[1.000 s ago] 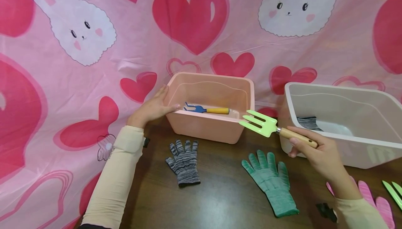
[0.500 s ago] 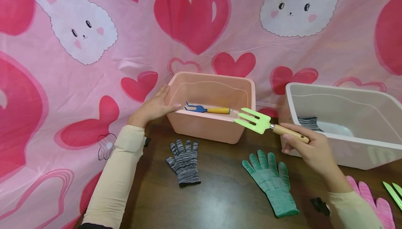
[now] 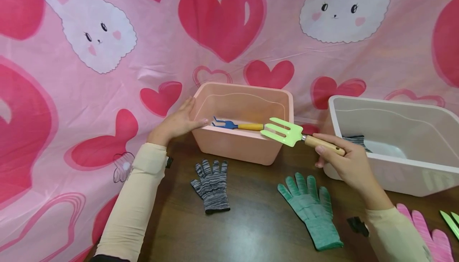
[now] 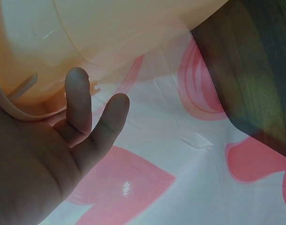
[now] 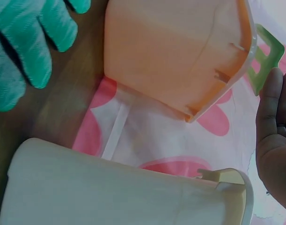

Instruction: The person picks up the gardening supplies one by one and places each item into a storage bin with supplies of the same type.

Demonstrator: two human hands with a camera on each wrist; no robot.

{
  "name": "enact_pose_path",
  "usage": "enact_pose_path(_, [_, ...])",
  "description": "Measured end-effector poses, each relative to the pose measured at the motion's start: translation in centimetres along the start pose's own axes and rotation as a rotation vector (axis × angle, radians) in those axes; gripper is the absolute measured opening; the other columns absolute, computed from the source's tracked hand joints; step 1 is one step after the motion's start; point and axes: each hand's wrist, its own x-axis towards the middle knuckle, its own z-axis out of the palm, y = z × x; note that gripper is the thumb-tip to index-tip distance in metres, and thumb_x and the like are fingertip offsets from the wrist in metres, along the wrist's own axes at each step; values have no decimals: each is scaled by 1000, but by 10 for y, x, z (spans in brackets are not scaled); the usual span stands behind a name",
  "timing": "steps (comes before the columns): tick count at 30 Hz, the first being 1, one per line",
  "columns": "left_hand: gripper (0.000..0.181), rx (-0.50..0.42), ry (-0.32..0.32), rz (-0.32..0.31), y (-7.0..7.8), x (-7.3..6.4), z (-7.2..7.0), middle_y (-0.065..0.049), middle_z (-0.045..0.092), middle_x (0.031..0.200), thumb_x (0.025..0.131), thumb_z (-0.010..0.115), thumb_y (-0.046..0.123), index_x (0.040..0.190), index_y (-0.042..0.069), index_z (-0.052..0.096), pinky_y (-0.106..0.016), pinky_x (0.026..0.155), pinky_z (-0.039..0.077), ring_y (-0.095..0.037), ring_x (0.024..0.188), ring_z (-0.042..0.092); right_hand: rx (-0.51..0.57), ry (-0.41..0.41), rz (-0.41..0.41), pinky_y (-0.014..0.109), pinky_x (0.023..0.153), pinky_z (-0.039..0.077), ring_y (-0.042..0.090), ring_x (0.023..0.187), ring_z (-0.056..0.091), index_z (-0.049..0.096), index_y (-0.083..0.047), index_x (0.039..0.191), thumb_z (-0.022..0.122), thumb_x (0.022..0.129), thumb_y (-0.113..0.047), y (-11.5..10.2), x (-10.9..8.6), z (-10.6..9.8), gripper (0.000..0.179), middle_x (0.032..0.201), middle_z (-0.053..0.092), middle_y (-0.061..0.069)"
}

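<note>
My left hand point(image 3: 175, 125) rests against the left end of a pink plastic bin point(image 3: 236, 144), its thumb lying at the front rim. Two of its fingers point(image 4: 107, 124) stand out loosely in the left wrist view. In the bin lies a small hand cultivator point(image 3: 238, 125) with blue prongs and a yellow handle. My right hand point(image 3: 344, 160) grips the wooden handle of a light green hand fork point(image 3: 285, 132). The fork's tines point left and overlap the bin's front right rim in the head view.
A grey-white bin point(image 3: 401, 174) stands at right with a striped glove point(image 3: 358, 140) inside. On the dark table lie a grey striped glove point(image 3: 212, 188), a green glove point(image 3: 312, 210), a pink glove point(image 3: 424, 230) and green tool tips point(image 3: 450, 224). A patterned pink cloth point(image 3: 229, 22) hangs behind.
My right hand has carried the green hand fork left and slightly up, so its tines now overlap the pink bin's rim. My left hand has stayed at the bin.
</note>
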Motion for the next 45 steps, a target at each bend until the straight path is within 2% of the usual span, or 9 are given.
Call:
enact_pose_path(6, [107, -15, 4, -4, 0, 1, 0, -10, 4, 169, 89, 62, 62, 163, 10, 4, -58, 119, 18, -30, 154, 5, 9, 2, -12, 22, 62, 55, 22, 58, 69, 66, 2, 130, 68, 95, 0, -6, 11, 2, 35, 74, 70, 12])
enact_pose_path(16, [114, -17, 1, -6, 0, 1, 1, -9, 3, 169, 84, 59, 74, 164, 12, 4, -58, 118, 19, -30, 154, 6, 39, -56, -59, 23, 66, 56, 24, 61, 68, 67, -1, 131, 67, 98, -5, -16, 34, 10, 34, 91, 73, 5])
enact_pose_path(20, [112, -23, 4, -10, 0, 1, 2, -9, 4, 169, 86, 60, 70, 164, 12, 5, -59, 118, 18, -30, 154, 6, 76, -77, -52, 23, 67, 56, 26, 62, 68, 66, 0, 131, 67, 98, -5, -18, 40, 14, 34, 98, 74, 3])
enact_pose_path(26, [108, -27, 5, -14, 1, 1, 2, -9, 4, 169, 88, 63, 64, 164, 12, 5, -59, 118, 19, -30, 154, 6, 82, -94, -24, 25, 66, 57, 29, 63, 68, 67, -2, 130, 68, 98, -10, -22, 49, 20, 34, 95, 73, 4])
enact_pose_path(34, [110, -36, 10, -22, 0, 0, 1, -8, 4, 169, 87, 64, 64, 164, 13, 5, -59, 118, 19, -30, 154, 6, 90, -110, -14, 26, 67, 57, 24, 63, 67, 66, -2, 130, 69, 98, -13, -21, 59, 27, 35, 84, 70, 10])
enact_pose_path(42, [110, -40, 10, -36, 0, 1, 2, -7, 4, 169, 86, 65, 64, 164, 15, 5, -60, 117, 20, -29, 154, 6, 96, -120, -60, 26, 64, 57, 21, 63, 67, 65, 2, 130, 68, 98, -10, -18, 69, 34, 34, 80, 69, 17])
enact_pose_path(45, [107, -23, 9, -25, 0, 1, 2, -8, 4, 169, 89, 63, 62, 163, 12, 4, -58, 118, 19, -29, 154, 6, 94, -118, -55, 25, 63, 57, 19, 63, 67, 65, 3, 130, 69, 97, -10, -19, 72, 38, 36, 79, 69, 14])
